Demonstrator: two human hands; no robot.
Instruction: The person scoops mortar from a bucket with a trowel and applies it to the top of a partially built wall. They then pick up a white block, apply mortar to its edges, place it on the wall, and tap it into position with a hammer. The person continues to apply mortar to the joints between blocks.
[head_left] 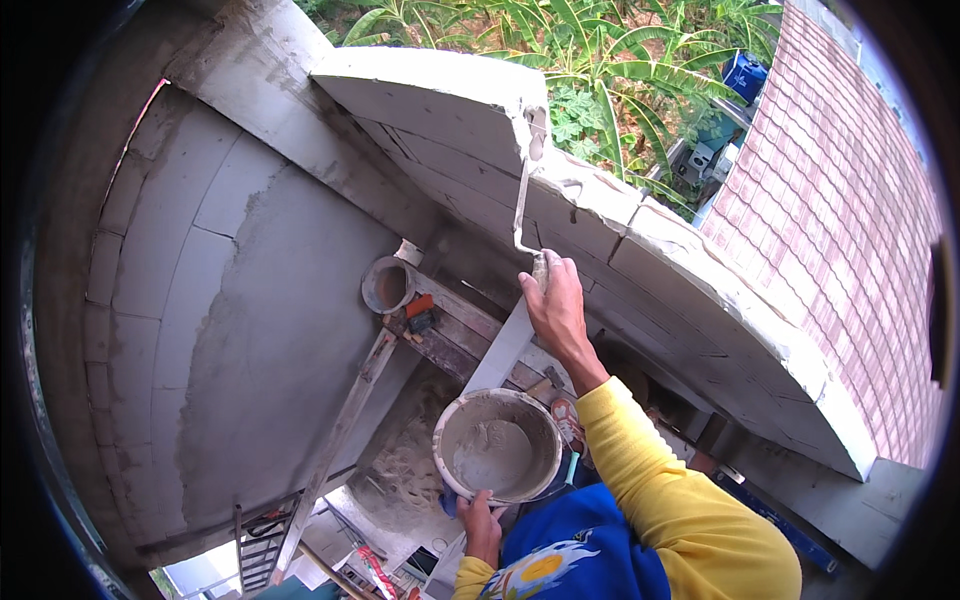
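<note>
Just beyond the right hand (555, 300), which is closed around its handle, a mortar-smeared trowel (521, 205) points away with its blade seen nearly edge-on, close to the stepped end of a pale block wall (440, 125); whether the two touch, I cannot tell. Nearer the body, the left hand (480, 528) grasps the lower rim of a round bucket (468, 418), thumb over the edge, with wet grey mortar (495, 458) lying inside. Left of the right hand, a second bucket (369, 290) rests by wooden planks (455, 350), beside an orange piece (419, 306). Further off, past the wall, grow broad-leaved green plants (610, 60), and a tiled roof (815, 150) slopes away to the right of the right hand.
</note>
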